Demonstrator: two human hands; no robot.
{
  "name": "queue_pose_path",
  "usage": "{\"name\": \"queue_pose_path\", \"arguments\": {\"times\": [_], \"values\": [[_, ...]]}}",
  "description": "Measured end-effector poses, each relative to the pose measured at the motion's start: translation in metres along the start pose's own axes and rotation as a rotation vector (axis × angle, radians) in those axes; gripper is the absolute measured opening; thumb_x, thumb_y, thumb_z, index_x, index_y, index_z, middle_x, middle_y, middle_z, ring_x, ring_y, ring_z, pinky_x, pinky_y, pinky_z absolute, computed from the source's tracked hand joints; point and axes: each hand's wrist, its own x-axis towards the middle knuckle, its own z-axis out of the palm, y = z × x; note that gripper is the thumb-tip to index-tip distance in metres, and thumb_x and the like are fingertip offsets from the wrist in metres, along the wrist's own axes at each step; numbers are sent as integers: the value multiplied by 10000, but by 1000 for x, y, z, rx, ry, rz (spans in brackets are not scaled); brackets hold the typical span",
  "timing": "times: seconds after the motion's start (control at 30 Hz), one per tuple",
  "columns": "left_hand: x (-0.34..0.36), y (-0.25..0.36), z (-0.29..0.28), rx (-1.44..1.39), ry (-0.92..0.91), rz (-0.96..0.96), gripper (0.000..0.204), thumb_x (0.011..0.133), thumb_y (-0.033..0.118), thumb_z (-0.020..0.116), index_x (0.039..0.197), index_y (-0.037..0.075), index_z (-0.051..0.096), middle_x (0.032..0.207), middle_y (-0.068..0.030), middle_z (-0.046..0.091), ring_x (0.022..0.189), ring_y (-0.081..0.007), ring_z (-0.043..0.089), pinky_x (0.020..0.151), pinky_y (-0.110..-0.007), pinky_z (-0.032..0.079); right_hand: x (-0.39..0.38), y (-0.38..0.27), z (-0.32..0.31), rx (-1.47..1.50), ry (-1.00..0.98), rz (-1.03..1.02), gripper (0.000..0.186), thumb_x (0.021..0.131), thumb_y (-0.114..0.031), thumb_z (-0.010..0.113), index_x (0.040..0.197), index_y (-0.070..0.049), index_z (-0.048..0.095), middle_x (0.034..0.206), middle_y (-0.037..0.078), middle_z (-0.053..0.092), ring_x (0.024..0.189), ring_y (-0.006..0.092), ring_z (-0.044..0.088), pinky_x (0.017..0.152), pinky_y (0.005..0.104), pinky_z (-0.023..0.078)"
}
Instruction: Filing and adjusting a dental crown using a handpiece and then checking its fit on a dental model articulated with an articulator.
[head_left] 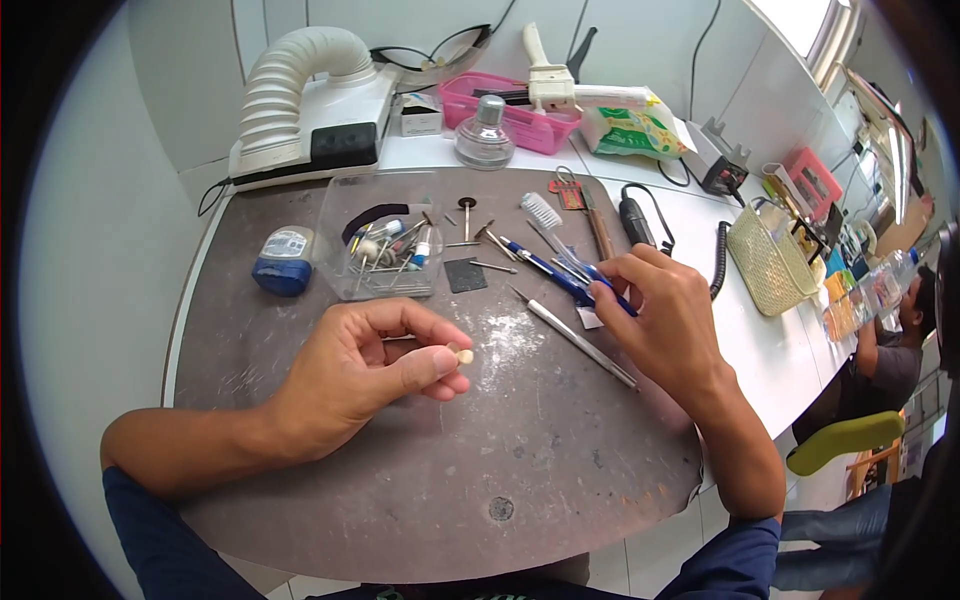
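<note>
Two hands at a grey work mat, one pinching a small pale piece, the other on a blue tool.

The left hand (365, 365) is closed, with thumb and fingertips clamped on a small cream-coloured piece (463, 355) held just above the middle of the mat (480, 450). The right hand (660, 315), well apart from the left, rests on the mat's right side with its fingers curled onto a blue-handled tool (560, 277); whether it truly grips it is hard to tell. A thin metal pick (572, 335) lies between the hands. Behind them stand a clear plastic box (385, 240) of small bits and a blue roll (284, 262); a white toothbrush (545, 215) lies nearby.
</note>
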Motion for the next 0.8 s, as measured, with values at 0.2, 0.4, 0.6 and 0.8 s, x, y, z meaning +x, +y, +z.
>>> {"name": "queue_pose_path", "arguments": {"times": [0.2,0.4,0.6,0.8], "values": [[-2,2,1,69,-23,7,130,881,41,626,988,-14,576,944,-103,641,847,-157,658,746,-254,550,-1,-13,4,25,334,-534,237,725,-72,722,946,-19,654,822,77,579,696,210,604,577,307,509],[-6,1,6,204,-66,48,148,875,7,622,1010,-17,565,943,-95,644,871,-145,654,793,-275,558,-16,-49,19,203,242,-821,271,697,-74,632,952,15,610,833,82,534,737,192,592,572,286,514],[-9,-2,12,304,-86,84,159,867,-11,617,1011,-18,551,905,-99,651,850,-144,656,774,-284,569,-26,-47,26,278,195,-819,207,698,-91,602,870,14,556,817,94,510,719,202,568,607,313,508],[-14,-3,10,270,-48,51,110,919,54,572,979,-35,591,834,-105,664,751,-140,656,713,-271,564,-20,-28,4,247,255,-707,149,733,-25,630,871,-1,578,786,85,548,687,209,596,531,326,503]]}}
